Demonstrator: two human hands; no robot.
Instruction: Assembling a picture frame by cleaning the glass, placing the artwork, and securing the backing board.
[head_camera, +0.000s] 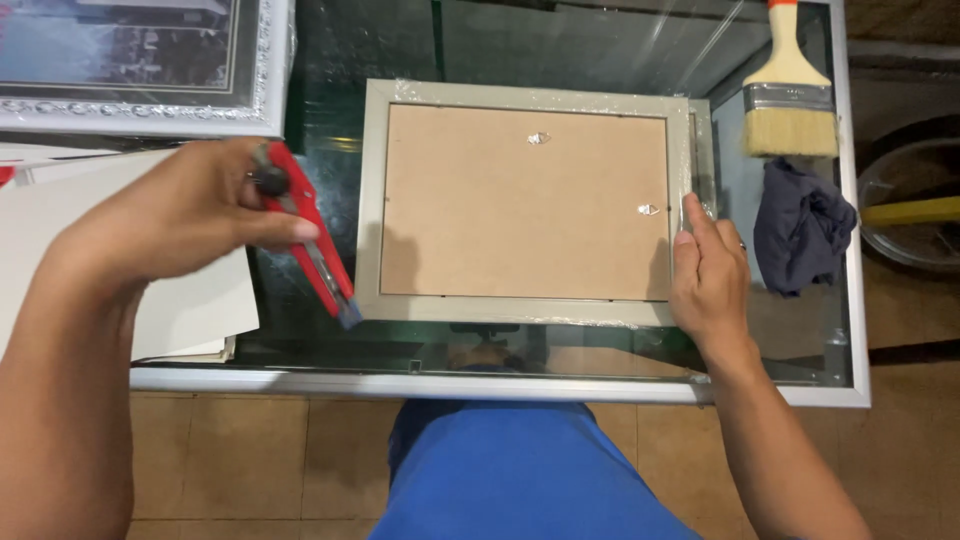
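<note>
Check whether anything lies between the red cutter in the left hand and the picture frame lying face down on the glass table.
Nothing visible does. The cutter tip sits right at the frame lower left corner, over bare glass table.

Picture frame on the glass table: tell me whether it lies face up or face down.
Face down. The picture frame shows its brown backing board and two small metal hangers, with the right hand on its right edge.

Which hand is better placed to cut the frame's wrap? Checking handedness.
Left: the left hand holds the red utility knife, tip by the picture frame's corner. The right hand steadies the edge.
</note>
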